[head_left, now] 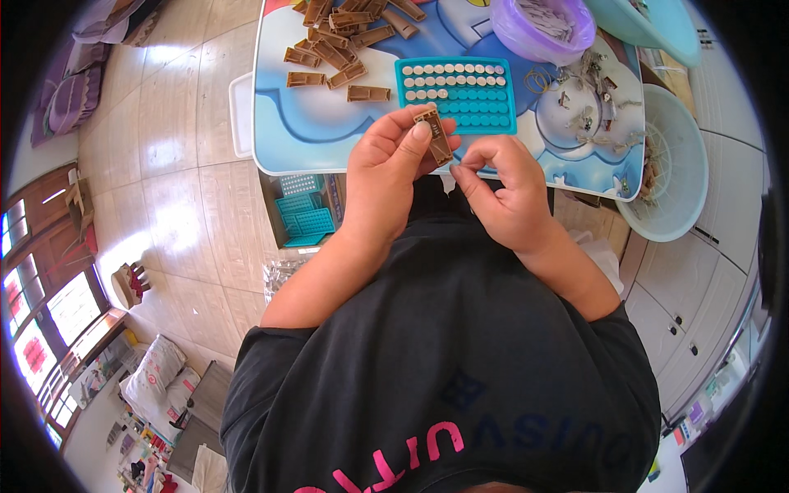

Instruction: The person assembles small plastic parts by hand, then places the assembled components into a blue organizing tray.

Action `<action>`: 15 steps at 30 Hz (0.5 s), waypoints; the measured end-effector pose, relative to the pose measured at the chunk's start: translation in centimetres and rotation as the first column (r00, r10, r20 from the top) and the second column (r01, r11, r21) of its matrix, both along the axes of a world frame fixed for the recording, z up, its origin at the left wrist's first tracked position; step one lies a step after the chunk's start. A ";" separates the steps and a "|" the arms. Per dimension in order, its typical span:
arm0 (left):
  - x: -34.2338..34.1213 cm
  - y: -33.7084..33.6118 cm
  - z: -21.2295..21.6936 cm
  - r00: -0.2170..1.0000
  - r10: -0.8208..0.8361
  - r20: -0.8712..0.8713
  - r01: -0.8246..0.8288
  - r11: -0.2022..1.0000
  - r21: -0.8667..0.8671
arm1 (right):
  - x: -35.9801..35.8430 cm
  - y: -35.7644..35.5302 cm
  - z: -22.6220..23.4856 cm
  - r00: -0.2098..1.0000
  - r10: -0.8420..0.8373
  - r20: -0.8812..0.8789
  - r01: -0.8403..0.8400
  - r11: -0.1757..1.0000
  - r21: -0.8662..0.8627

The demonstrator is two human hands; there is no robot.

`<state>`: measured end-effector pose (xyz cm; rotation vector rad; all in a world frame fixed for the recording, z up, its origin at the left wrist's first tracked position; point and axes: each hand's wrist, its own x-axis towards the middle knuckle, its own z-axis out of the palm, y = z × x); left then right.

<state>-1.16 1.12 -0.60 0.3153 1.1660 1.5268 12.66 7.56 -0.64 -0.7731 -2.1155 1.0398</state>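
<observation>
My left hand (pixel 386 156) grips a small brown plastic casing (pixel 437 141), its hollow, ribbed side facing up and my thumb on its upper end. Just right of the casing's lower end is my right hand (pixel 508 185), thumb and forefinger pinched together. Whatever they hold, if anything, is too small to make out. Beyond both hands lies a teal tray (pixel 511 103) with rows of round slots. White discs (pixel 454 80) fill its far rows and part of the third; my left fingers overlap its near left corner.
Similar brown casings (pixel 333 51) are heaped at the table's (pixel 316 135) far left. Small metal parts (pixel 604 99) lie scattered to the right, beside a plastic-lined purple bowl (pixel 499 25). A pale basket (pixel 686 193) and a teal basin (pixel 678 33) stand farther right. Teal trays (pixel 308 218) sit below the table.
</observation>
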 end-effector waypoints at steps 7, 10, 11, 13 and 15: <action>-0.1 0.0 -0.1 1.000 -0.027 0.002 0.027 0.999 -0.025 | -0.2 0.3 -0.4 0.994 0.105 -0.019 -0.103 0.991 0.079; 0.1 0.0 0.0 0.999 -0.035 -0.002 0.035 0.999 -0.032 | -0.2 0.4 -0.6 0.994 0.113 0.015 -0.114 0.987 0.114; 0.2 -0.1 -0.1 0.999 -0.034 -0.008 0.034 0.999 -0.037 | -0.3 0.4 -0.7 0.994 0.102 0.025 -0.104 0.989 0.103; 0.2 -0.1 -0.3 0.999 -0.034 -0.014 0.033 0.999 -0.041 | -0.2 0.5 -0.6 0.992 0.119 0.050 -0.125 0.984 0.130; 0.1 -0.2 -0.4 0.997 -0.034 0.071 0.039 0.997 -0.067 | -0.1 0.7 -0.4 0.988 0.138 0.074 -0.148 0.976 0.158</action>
